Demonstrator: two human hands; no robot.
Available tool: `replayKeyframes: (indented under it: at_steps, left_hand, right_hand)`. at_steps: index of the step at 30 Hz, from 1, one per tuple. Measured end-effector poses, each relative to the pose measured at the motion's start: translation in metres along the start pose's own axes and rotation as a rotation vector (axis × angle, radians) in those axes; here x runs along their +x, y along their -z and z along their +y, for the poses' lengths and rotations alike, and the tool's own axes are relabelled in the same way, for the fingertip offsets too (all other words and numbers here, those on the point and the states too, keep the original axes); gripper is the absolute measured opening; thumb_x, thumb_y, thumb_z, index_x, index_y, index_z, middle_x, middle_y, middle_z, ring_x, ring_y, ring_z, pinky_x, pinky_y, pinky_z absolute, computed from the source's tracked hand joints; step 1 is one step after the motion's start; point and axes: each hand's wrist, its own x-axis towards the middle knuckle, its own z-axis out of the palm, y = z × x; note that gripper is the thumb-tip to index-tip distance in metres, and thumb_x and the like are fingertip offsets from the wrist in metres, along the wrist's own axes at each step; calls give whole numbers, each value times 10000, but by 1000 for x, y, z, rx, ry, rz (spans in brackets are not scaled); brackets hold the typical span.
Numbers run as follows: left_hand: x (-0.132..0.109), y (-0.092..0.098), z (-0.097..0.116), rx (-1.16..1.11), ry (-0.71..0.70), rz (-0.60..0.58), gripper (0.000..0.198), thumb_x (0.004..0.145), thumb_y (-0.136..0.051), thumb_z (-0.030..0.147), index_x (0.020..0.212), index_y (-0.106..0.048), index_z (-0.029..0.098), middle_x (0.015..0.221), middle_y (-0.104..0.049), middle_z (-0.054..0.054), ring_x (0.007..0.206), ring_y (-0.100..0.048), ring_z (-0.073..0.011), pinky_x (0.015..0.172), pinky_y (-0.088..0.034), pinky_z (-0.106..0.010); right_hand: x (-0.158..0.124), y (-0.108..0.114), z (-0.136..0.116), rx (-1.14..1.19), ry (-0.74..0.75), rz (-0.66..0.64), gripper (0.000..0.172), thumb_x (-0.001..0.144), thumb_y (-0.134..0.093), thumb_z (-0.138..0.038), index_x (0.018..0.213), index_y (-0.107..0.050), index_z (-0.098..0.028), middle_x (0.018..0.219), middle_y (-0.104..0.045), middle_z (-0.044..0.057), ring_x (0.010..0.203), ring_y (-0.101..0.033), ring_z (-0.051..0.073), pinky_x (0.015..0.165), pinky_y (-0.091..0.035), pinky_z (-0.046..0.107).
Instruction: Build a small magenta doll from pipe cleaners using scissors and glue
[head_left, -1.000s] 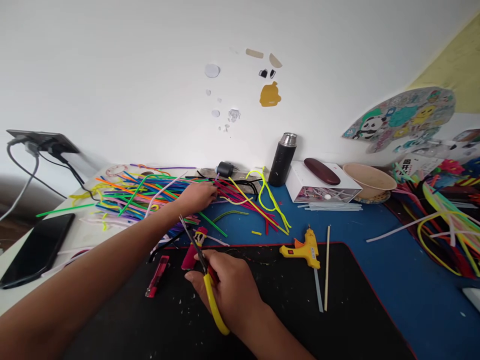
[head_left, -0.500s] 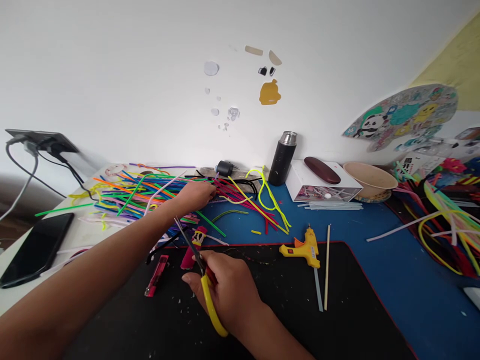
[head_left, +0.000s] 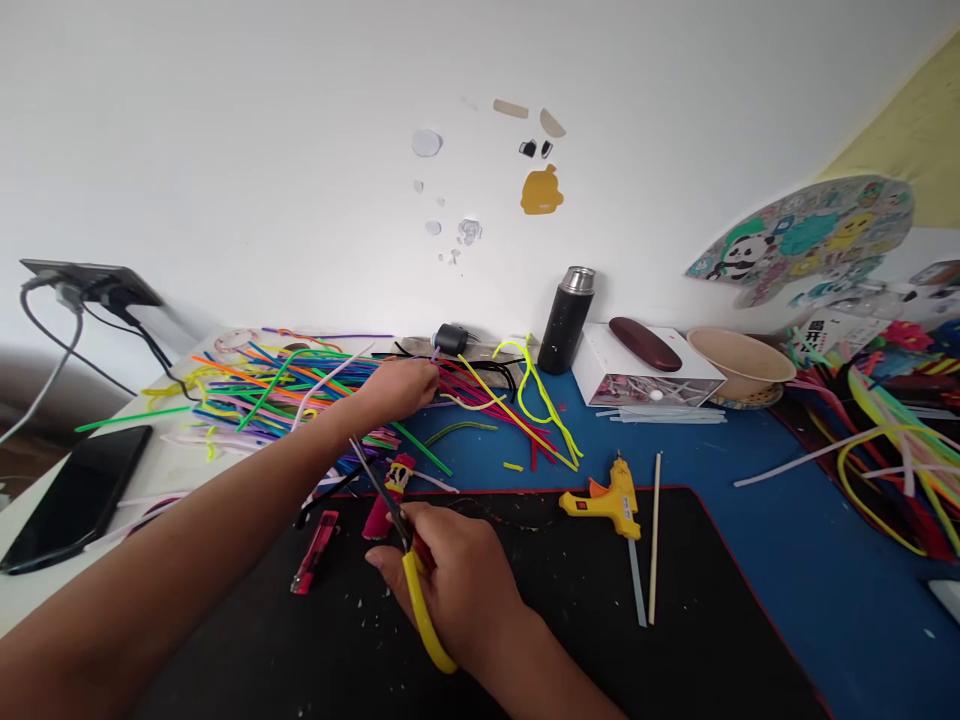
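Observation:
My left hand (head_left: 405,388) reaches over the heap of coloured pipe cleaners (head_left: 281,385), at its right end beside the dark red ones (head_left: 480,388). Its fingers are closed, and what they pinch is hidden; a short purple tip shows by them. In my right hand (head_left: 461,570) is a pair of scissors (head_left: 421,615) with yellow handles, its blades pointing up and left above the black mat. Just beyond the blades lies a magenta piece (head_left: 377,520) with a yellow and black detail. A pink clip-like tool (head_left: 315,552) rests on the mat left of it.
A yellow glue gun (head_left: 619,500) and a thin wooden stick (head_left: 655,540) lie to the right. Behind stand a black flask (head_left: 566,320), a white box (head_left: 649,370) and a beige bowl (head_left: 739,360). A phone (head_left: 75,500) lies at left; more pipe cleaners (head_left: 885,450) at far right.
My left hand has shifted very slightly right among the pipe cleaners. The view has tilted a little; my right hand and the scissors stay where they were.

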Motion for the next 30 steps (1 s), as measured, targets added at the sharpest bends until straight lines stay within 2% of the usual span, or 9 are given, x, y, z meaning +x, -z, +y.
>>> replayKeyframes:
  at_steps: [2,5,7,10,13,16,18,23,30]
  left_hand:
    - [-8,10,1,-122,6,111,145,995,-628,253,1004,-744,167,1110,-759,-133,1046,-707,-288,925,-554,-395]
    - [-27,24,1,-341,57,221,228,979,-615,395,987,-718,192,909,-747,-62,821,-670,-225,756,-511,-317]
    - [-45,30,0,-497,89,236,311,971,-617,497,956,-705,199,817,-725,-31,717,-639,-195,664,-486,-288]
    - [-75,31,-1,-701,148,260,377,949,-635,577,939,-686,203,750,-701,-19,653,-636,-184,638,-516,-286]
    - [-105,25,1,-863,211,285,406,905,-716,608,869,-701,204,800,-745,-51,662,-654,-185,645,-547,-295]
    - [-130,19,7,-1307,334,274,435,713,-955,564,784,-743,190,772,-746,-48,630,-628,-161,581,-514,-256]
    - [-143,18,14,-1486,370,240,413,675,-1015,499,785,-772,185,739,-737,-30,631,-633,-142,568,-510,-222]
    - [-156,14,26,-1713,420,232,388,573,-1098,336,812,-838,174,764,-787,-21,646,-684,-105,611,-562,-162]
    - [-161,10,20,-1807,460,252,428,529,-1117,322,849,-887,156,763,-816,-45,633,-708,-97,606,-584,-145]
  right_hand:
    - [1,2,-1,13,-9,2,252,1026,-703,-452,1055,-771,-211,826,-783,36,748,-762,228,676,-491,277]
    - [1,4,-2,41,-19,11,237,1021,-708,-424,1103,-785,-215,892,-814,49,798,-788,234,727,-529,276]
    - [1,6,-2,49,-27,29,241,1018,-711,-428,1109,-789,-219,900,-823,52,793,-793,232,736,-544,275]
    - [1,6,-2,50,-45,61,235,1000,-735,-439,1075,-794,-225,872,-823,53,765,-796,233,728,-559,272]
    - [2,7,-2,78,-60,78,214,993,-747,-427,1062,-801,-232,928,-845,66,834,-824,253,766,-582,279]
    - [3,7,-2,91,-56,84,223,996,-740,-428,1072,-807,-230,959,-854,78,873,-835,269,789,-599,291]
    - [2,6,-2,86,-49,83,234,993,-744,-434,1088,-808,-230,955,-855,80,856,-835,269,785,-605,294]
    - [0,0,3,73,-38,49,229,1017,-711,-422,1107,-795,-229,984,-856,79,854,-832,249,799,-606,287]
    - [0,-4,6,25,-25,27,240,1020,-696,-416,1117,-797,-221,978,-857,81,816,-820,237,754,-603,287]
